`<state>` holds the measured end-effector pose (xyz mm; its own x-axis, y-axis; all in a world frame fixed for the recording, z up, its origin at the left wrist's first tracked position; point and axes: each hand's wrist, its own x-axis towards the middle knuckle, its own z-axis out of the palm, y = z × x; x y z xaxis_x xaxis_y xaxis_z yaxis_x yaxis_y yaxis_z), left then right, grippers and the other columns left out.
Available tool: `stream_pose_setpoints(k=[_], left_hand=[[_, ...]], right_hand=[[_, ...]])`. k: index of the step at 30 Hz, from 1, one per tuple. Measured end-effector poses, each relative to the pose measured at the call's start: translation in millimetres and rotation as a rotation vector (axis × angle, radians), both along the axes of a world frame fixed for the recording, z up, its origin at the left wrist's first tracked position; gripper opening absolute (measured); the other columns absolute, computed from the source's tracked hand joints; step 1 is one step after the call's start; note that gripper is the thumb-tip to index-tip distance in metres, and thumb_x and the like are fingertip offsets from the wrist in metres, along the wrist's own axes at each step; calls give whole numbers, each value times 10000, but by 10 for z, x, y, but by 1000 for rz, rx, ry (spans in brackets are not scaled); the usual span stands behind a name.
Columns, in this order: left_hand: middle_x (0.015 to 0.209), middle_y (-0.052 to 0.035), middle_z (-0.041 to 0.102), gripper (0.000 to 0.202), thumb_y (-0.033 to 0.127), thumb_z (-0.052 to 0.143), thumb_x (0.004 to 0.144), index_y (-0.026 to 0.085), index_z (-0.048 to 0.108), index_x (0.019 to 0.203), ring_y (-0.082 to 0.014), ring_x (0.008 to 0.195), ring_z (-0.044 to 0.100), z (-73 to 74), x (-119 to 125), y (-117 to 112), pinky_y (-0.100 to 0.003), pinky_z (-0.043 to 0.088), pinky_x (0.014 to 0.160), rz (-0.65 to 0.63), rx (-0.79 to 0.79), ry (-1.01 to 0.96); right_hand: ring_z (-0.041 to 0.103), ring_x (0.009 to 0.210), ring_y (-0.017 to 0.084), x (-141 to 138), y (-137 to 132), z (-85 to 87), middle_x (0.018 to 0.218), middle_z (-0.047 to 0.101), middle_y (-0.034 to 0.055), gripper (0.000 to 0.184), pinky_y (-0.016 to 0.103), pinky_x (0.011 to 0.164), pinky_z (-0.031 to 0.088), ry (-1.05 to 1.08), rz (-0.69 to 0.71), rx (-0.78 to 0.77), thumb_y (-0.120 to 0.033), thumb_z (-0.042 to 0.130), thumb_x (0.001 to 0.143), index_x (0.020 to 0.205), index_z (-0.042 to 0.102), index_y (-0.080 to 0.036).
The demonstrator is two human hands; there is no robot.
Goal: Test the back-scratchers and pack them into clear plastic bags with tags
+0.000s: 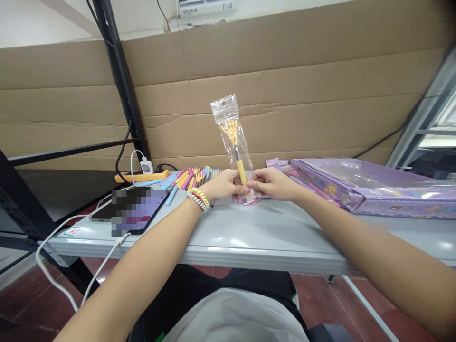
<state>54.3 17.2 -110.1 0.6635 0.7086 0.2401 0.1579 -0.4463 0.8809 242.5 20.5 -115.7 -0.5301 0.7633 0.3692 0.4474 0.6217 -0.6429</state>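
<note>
A yellow back scratcher [241,170] with a hand-shaped head stands nearly upright inside a clear plastic bag [225,110], its head toward the bag's top with the hang hole. My left hand [228,184] is closed on the lower end of the bag and handle from the left. From the right, my right hand [268,184] pinches the same lower end between thumb and fingers. Beyond my left wrist, a pile of loose back scratchers [181,180] in pink, yellow and blue lies on the table [256,232].
Two phones, one with a lit screen [146,213], lie at the table's left with white charging cables [53,232]. A yellow power strip [142,177] is behind them. A purple box [356,185] in plastic sits at right. Cardboard [285,95] lines the back.
</note>
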Motion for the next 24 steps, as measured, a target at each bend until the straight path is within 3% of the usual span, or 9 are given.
stream_pose_setpoints(k=[6,11,16,19,24], left_hand=[[704,-21,606,238,206,705,718,107,538,857,-106,572,595,2,12,11,-254,510,541,157,63,-72],[683,-16,611,182,190,663,754,105,536,854,-106,578,596,4,-2,18,-255,508,564,140,72,-72],[688,-40,655,129,139,653,741,100,566,827,-107,605,612,-24,-12,51,-229,487,565,100,81,-39],[692,-52,668,104,120,644,739,91,588,822,-112,607,621,-42,-13,72,-226,490,561,102,75,-23],[652,-45,660,83,115,652,739,99,571,741,-112,548,609,-16,-13,38,-247,505,534,138,54,-10]], right_hand=[[369,468,82,-24,-43,41,488,451,-12,374,218,450,257,16,-158,272,-503,541,735,598,497,-158],[385,449,85,-5,-46,46,488,441,-17,444,212,429,274,22,-106,107,-584,564,728,630,459,-163],[404,479,86,18,-55,34,559,451,-12,517,208,440,315,-16,131,-151,-658,516,777,735,509,-142],[392,493,84,16,-70,31,571,447,-5,541,207,454,315,-48,172,-130,-661,464,810,733,542,-131],[406,488,96,28,-51,21,544,456,-4,493,219,466,324,-105,103,-44,-603,460,831,717,556,-134]])
